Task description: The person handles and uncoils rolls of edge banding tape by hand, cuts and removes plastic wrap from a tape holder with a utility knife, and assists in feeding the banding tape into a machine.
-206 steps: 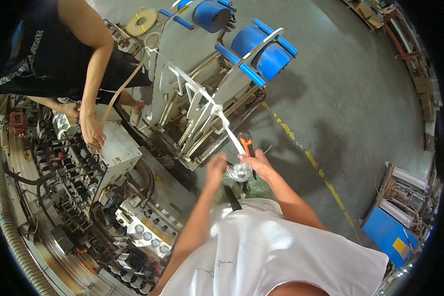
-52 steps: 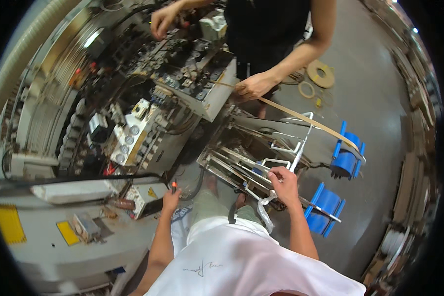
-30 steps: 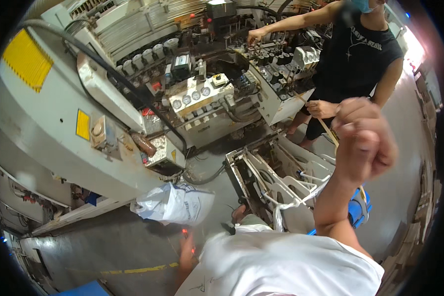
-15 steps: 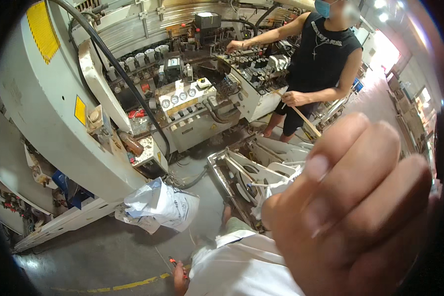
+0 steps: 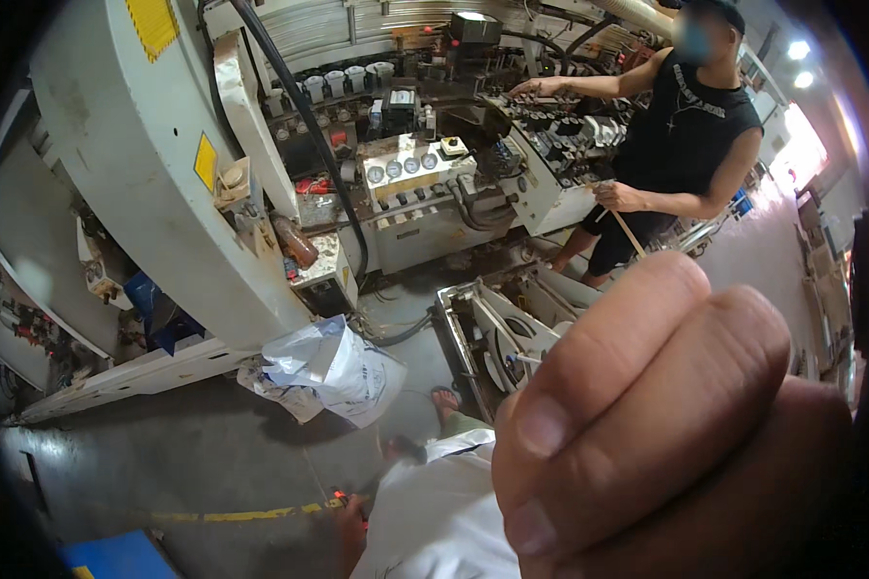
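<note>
My right hand looms very large at the lower right, close to the camera. Its fingers are curled inward and pressed together; whatever may be inside them is hidden. At the bottom, beside my white shirt, my left hand hangs low over the floor. Its fingers are wrapped round a small tool with a red-and-black end, whose exact kind I cannot tell. Beyond my right hand stands a low white machine frame with round dark parts inside.
A co-worker in a black sleeveless top stands at the long machine, holding a thin wooden strip. A gauge panel faces me. A white sack sits on the floor by the curved grey housing. A blue panel shows lower left.
The view has swung, so the machines sit further right and the blue panel has come in. My right hand has turned, its fingers bunched closer together. My left hand still grips the tool.
</note>
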Demonstrator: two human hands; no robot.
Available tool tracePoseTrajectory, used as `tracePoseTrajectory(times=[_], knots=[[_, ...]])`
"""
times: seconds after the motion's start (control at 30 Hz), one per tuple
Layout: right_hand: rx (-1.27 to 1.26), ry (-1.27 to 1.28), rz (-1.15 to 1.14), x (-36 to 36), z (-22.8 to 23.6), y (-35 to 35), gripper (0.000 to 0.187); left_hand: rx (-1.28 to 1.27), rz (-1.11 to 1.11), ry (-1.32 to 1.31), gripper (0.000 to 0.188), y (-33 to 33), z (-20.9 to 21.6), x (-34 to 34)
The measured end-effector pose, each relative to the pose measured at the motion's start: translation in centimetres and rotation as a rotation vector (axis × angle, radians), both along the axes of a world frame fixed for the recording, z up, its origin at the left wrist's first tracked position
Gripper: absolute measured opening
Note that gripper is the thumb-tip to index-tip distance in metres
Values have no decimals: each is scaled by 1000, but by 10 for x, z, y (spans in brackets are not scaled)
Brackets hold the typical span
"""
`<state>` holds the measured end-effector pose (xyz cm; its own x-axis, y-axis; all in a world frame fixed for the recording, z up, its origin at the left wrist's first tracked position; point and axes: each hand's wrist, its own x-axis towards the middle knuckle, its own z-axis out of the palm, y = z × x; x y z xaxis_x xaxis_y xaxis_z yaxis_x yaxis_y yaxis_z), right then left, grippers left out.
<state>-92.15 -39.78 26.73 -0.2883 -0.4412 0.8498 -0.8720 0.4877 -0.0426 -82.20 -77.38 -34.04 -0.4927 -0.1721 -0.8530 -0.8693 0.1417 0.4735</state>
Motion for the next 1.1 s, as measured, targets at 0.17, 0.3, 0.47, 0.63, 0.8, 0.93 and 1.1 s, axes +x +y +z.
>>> tracePoseTrajectory(times=[0.17,0.3,0.47,0.63,0.8,0.93,1.1], knots=[[-49,20,44,-19,0,18,29,-28,-12,40,16,22,14,-6],[-159,16,58,-37,-12,26,31,-72,-110,158,16,33,36,-12],[-410,-379,-107,-75,-102,18,34,13,-150,374,16,60,99,-42],[8,-879,-230,-102,-233,-1,36,-42,-352,489,26,116,198,-112],[451,-938,-119,-102,-291,2,62,101,-1016,750,38,190,275,-201],[370,-1451,-193,-125,-292,36,67,75,-1202,723,41,238,303,-258],[325,-1501,-256,-149,-317,111,58,221,-1260,727,38,284,292,-328]])
